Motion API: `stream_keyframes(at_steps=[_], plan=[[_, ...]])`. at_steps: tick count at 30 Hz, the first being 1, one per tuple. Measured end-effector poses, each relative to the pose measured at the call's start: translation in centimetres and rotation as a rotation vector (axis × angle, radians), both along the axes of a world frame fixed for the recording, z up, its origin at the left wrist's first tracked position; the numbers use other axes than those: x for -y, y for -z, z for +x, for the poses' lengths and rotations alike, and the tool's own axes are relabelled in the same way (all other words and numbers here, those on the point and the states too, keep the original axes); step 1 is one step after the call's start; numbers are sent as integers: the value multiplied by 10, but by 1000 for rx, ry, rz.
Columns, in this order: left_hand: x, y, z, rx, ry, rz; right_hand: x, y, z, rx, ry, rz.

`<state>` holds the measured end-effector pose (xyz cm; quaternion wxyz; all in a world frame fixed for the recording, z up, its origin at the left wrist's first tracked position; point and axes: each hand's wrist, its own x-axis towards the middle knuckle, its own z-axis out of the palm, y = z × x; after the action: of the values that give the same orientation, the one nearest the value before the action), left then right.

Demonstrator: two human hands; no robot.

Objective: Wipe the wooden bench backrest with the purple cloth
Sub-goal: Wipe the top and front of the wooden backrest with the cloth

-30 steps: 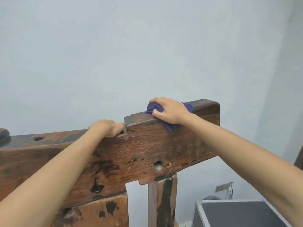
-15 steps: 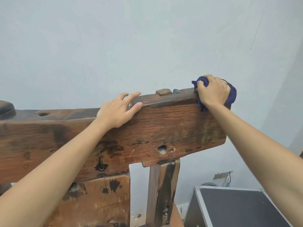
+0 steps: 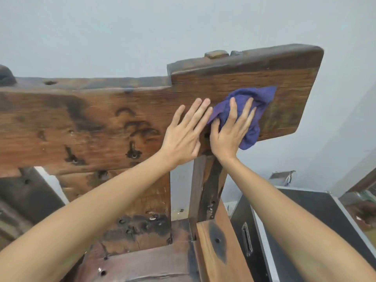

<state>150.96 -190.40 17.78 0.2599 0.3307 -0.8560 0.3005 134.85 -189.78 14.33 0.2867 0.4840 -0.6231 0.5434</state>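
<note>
Step in hand: wiping the front face of the backrest, right-hand section. The top edge carries nothing at the moment; the cloth work is on the vertical face.

Right hand: fingers straight and spread, palm flat on the cloth, pressing it against the wood. No curl round the fabric visible, so the grip is released; the cloth is held only by pressure. Thumb side partly hidden under the fabric fold.

Left hand: flat on bare wood just left of the cloth, fingers straight and pointing to upper right of frame. Released, holds nothing; judged to be bracing. The two hands sit just beside each other, thumbs near touching.

Cloth: bunched, right of centre frame, lying against the raised right block of the backrest. Its long axis runs diagonally, from a tail hanging past the lower edge of the board, at lower right of the hand, up to a corner pointing to upper right of frame.

Backrest: long axis horizontal across the frame, from left edge to a rounded end at upper right; stepped top, higher on the right. Post below it, under the hands. Black case at lower right, apart from the work.

Next move, judged: slide the cloth along the grain toward the rounded right end, or back left across the darker, stained span. Needs steady palm pressure, else the loose bunch will roll or slip off the lower edge. Left span appears not yet covered; cannot tell for certain.
</note>
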Motion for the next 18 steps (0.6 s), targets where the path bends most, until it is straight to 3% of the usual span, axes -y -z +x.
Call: stream_keyframes(at_steps=[3,8,13,15,18], plan=[[-10,59,9,17,-30,51,-12,34,-16,22,-88,94],[2,57,19,-70,-31,-22,-19,41,-53,173,-75,103],[13,23,30,-141,-39,-94,-7,-21,-74,770,43,-133],[14,9,26,-191,-42,-103,-1,-47,-59,923,57,-183],[15,-11,14,-294,-27,-122,-1,-57,-7,754,3,-208]])
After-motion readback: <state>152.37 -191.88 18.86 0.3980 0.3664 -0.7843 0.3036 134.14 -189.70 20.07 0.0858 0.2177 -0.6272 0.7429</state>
